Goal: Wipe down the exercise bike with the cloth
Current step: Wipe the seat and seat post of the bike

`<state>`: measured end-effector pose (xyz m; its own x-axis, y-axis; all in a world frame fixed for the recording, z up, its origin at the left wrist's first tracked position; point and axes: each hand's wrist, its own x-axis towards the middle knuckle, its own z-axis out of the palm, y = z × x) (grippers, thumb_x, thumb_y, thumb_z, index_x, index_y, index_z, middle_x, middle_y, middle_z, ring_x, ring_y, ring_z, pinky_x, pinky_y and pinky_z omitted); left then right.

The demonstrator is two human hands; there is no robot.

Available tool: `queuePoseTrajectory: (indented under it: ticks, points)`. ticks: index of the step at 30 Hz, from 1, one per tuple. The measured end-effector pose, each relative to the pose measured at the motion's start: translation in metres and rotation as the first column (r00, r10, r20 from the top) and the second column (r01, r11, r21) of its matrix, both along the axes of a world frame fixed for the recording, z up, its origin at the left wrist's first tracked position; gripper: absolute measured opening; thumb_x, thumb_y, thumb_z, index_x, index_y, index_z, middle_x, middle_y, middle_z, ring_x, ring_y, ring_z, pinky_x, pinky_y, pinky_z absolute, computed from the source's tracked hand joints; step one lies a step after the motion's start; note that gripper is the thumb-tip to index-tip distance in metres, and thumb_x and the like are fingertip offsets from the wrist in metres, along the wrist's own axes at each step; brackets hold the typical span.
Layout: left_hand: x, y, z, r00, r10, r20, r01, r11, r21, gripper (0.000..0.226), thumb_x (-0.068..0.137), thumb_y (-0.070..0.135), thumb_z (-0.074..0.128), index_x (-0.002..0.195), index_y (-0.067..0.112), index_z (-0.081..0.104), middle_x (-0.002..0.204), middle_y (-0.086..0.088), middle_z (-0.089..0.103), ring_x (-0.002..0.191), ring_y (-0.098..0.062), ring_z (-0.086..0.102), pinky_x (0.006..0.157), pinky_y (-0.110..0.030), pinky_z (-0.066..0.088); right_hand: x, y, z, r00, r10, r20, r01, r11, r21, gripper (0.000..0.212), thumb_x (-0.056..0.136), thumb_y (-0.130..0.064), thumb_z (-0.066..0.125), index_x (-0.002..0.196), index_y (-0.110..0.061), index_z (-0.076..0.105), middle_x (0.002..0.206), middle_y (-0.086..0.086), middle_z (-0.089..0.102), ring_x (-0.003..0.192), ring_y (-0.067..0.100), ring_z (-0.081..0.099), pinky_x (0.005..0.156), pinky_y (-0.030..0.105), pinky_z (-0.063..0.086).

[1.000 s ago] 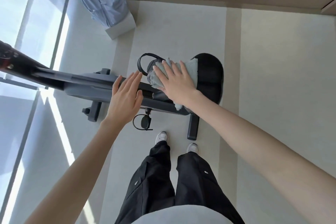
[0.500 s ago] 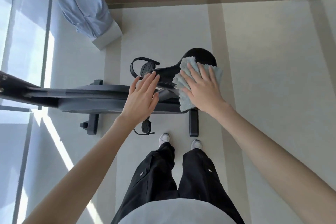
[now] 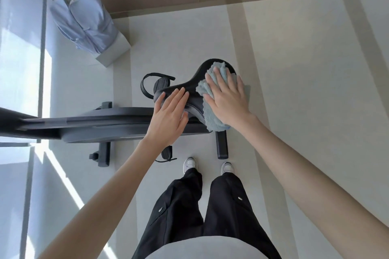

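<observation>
- I see the exercise bike across the middle of the view, its dark frame running left to right over the pale floor.
- Its black seat is at the right end, just beyond the white shoes.
- The blue-grey cloth lies on the wide right part of the seat, bunched at the far edge and hanging over the near edge.
- My right hand lies flat on the cloth, fingers straight and spread, pressing it to the seat.
- My left hand rests flat on the narrow left end of the seat, fingers straight, holding nothing.
- The 2 hands are near each other but apart.
- 1 strapped pedal shows on the far side, another by my left wrist.
- A light blue shirt hangs at far left beside the window.
</observation>
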<state>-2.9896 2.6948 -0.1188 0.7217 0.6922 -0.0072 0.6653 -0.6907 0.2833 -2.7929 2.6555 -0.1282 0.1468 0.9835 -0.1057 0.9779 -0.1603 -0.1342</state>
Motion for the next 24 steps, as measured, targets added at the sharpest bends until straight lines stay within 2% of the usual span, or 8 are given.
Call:
queuePoseTrajectory:
  ticks: [2, 4, 7, 9, 11, 16, 21, 24]
  points:
    - [0.002, 0.000, -0.001, 1.000, 0.009, -0.008, -0.009, 1.000, 0.000, 0.049, 0.097, 0.024, 0.035, 0.139, 0.002, 0.043, 0.147, -0.012, 0.040, 0.139, -0.026, 0.034, 0.116, -0.048, 0.018, 0.003, 0.030, -0.001, 1.000, -0.017, 0.003, 0.017, 0.999, -0.040, 0.056, 0.099, -0.046, 0.025, 0.148, -0.019, 0.020, 0.157, 0.006, 0.014, 0.144, 0.029, 0.008, 0.113, 0.052, 0.007]
    - [0.003, 0.000, -0.002, 1.000, 0.013, -0.014, -0.013, 1.000, 0.007, 0.047, 0.096, 0.022, 0.040, 0.139, 0.002, 0.044, 0.147, -0.012, 0.040, 0.139, -0.025, 0.034, 0.116, -0.048, 0.017, 0.008, 0.063, 0.001, 0.999, -0.043, -0.013, 0.042, 0.994, -0.102, 0.055, 0.099, -0.047, 0.021, 0.146, -0.019, 0.025, 0.156, 0.005, 0.020, 0.143, 0.028, 0.012, 0.111, 0.052, 0.013]
    - [0.003, 0.000, -0.001, 0.999, 0.019, -0.032, -0.018, 1.000, 0.019, 0.047, 0.096, 0.023, 0.037, 0.139, 0.003, 0.044, 0.147, -0.011, 0.041, 0.138, -0.024, 0.035, 0.116, -0.048, 0.018, 0.019, 0.101, 0.006, 0.985, -0.108, -0.131, 0.080, 0.975, -0.207, 0.049, 0.094, -0.048, 0.027, 0.127, -0.019, 0.050, 0.135, 0.007, 0.048, 0.124, 0.030, 0.042, 0.092, 0.046, 0.034]
    - [0.003, 0.000, 0.001, 0.999, 0.026, -0.043, -0.025, 1.000, 0.018, 0.049, 0.095, 0.023, 0.032, 0.138, 0.003, 0.046, 0.146, -0.010, 0.042, 0.137, -0.024, 0.036, 0.115, -0.049, 0.020, 0.030, 0.112, 0.011, 0.964, -0.138, -0.226, 0.075, 0.961, -0.266, 0.046, 0.088, -0.054, 0.035, 0.113, -0.023, 0.057, 0.118, 0.005, 0.059, 0.106, 0.029, 0.053, 0.079, 0.039, 0.036]
    - [0.005, -0.002, 0.003, 0.999, 0.025, -0.047, -0.024, 1.000, 0.012, 0.051, 0.094, 0.023, 0.030, 0.137, 0.002, 0.046, 0.146, -0.011, 0.042, 0.137, -0.025, 0.037, 0.115, -0.049, 0.021, 0.038, 0.110, 0.015, 0.945, -0.166, -0.283, 0.078, 0.951, -0.299, 0.046, 0.083, -0.059, 0.042, 0.113, -0.027, 0.057, 0.117, 0.003, 0.060, 0.106, 0.029, 0.054, 0.076, 0.036, 0.035]
    - [0.006, -0.004, 0.004, 0.998, 0.023, -0.063, -0.022, 1.000, 0.010, 0.053, 0.093, 0.024, 0.028, 0.138, 0.002, 0.045, 0.146, -0.011, 0.041, 0.138, -0.025, 0.036, 0.115, -0.049, 0.018, 0.031, 0.068, 0.014, 0.935, -0.220, -0.278, 0.177, 0.969, -0.170, 0.056, 0.091, -0.056, 0.038, 0.139, -0.027, 0.036, 0.141, 0.010, 0.039, 0.122, 0.036, 0.041, 0.094, 0.046, 0.038]
    - [0.005, -0.004, 0.003, 0.997, -0.001, -0.083, 0.004, 0.999, 0.033, 0.053, 0.094, 0.024, 0.028, 0.139, 0.001, 0.043, 0.146, -0.013, 0.041, 0.138, -0.026, 0.036, 0.115, -0.050, 0.020, 0.006, -0.002, 0.008, 0.966, -0.223, -0.133, 0.214, 0.973, -0.080, 0.061, 0.099, -0.045, 0.029, 0.150, -0.018, 0.011, 0.157, 0.014, 0.001, 0.134, 0.040, 0.027, 0.096, 0.049, 0.042]
    - [0.000, -0.003, 0.002, 0.992, -0.044, -0.119, 0.052, 0.997, 0.064, 0.053, 0.094, 0.023, 0.029, 0.140, 0.000, 0.041, 0.147, -0.014, 0.040, 0.137, -0.027, 0.036, 0.115, -0.051, 0.021, -0.008, -0.043, 0.001, 0.979, -0.171, -0.107, 0.161, 0.982, -0.097, 0.061, 0.101, -0.042, 0.021, 0.149, -0.010, 0.004, 0.156, 0.018, -0.006, 0.142, 0.037, 0.010, 0.110, 0.046, 0.028]
